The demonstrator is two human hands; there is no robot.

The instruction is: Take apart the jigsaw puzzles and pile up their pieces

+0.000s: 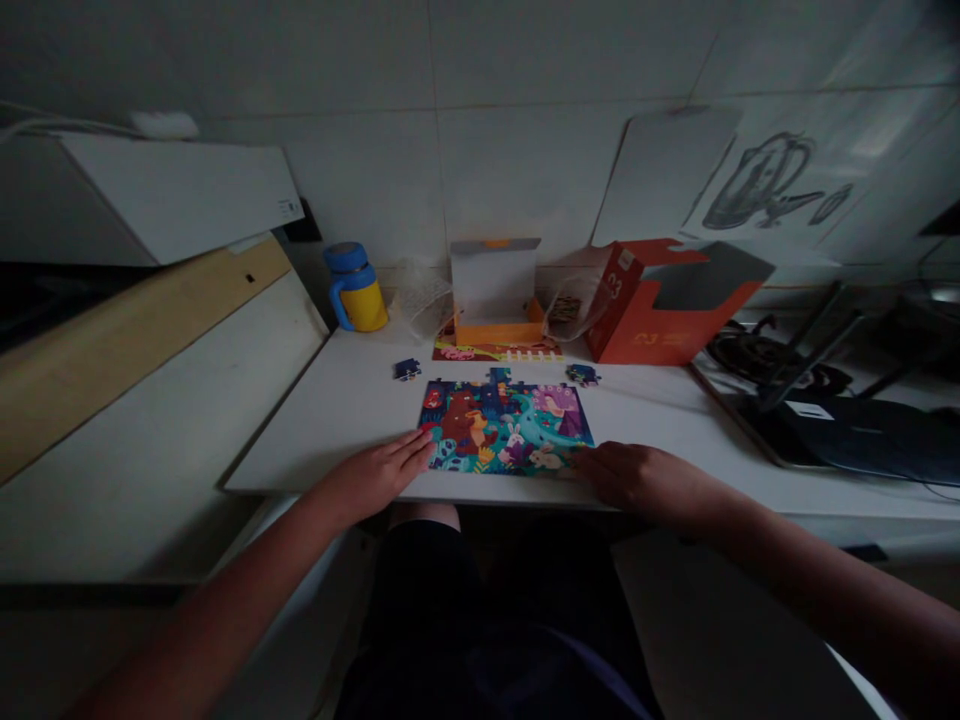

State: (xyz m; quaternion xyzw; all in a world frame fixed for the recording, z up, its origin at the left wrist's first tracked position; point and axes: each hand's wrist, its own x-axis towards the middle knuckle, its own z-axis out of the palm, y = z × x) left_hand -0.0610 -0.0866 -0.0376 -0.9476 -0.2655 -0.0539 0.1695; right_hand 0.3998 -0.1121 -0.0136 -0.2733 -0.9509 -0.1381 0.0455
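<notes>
Now, just below the frame's centre, the colourful rectangular animal jigsaw lies flat on the white table. The left hand, open with fingers stretched, touches its left edge; the right hand meets the lower-right corner, too dim to tell whether it's gripping. Best handling: light, level pressure, no inward squeeze, lest the joints buckle.

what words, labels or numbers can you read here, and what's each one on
"03": side of the orange box.
Front of that box: faint, probably "03" again; print beside it unreadable.
Label on the white box: too small.
White sticker at right: unreadable.
</notes>
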